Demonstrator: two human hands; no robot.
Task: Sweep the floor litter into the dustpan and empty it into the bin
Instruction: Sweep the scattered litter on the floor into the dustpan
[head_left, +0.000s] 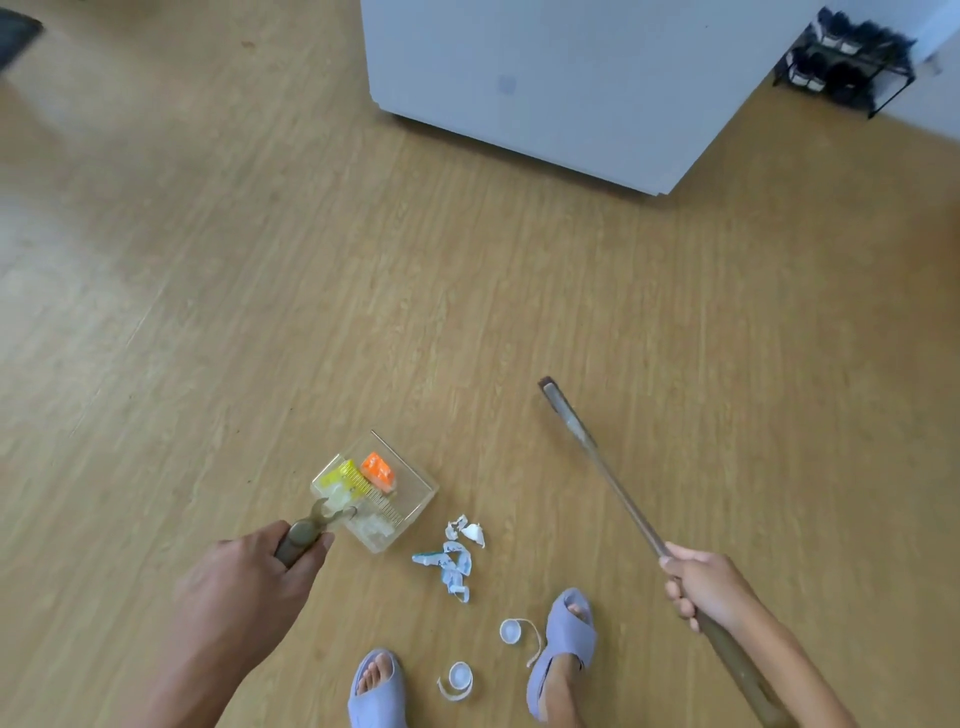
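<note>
My left hand (249, 577) grips the brown handle of a clear plastic dustpan (415, 483) that rests on the wooden floor. Inside it lie an orange wrapper (378, 470), a yellow piece (343, 475) and some clear scraps. My right hand (701, 584) grips a long brown broom stick (597, 462) that points up and to the left; its brush end is out of view. Crumpled white and blue paper scraps (454, 558) lie on the floor just right of the dustpan. Two white bottle caps (510, 631) (460, 675) with thin strips lie between my feet.
A large white appliance or cabinet (545, 78) stands at the top centre. A black wire rack (844, 62) with dark items sits at the top right. My feet in grey slippers (566, 649) (376, 691) stand at the bottom edge. No bin is in view.
</note>
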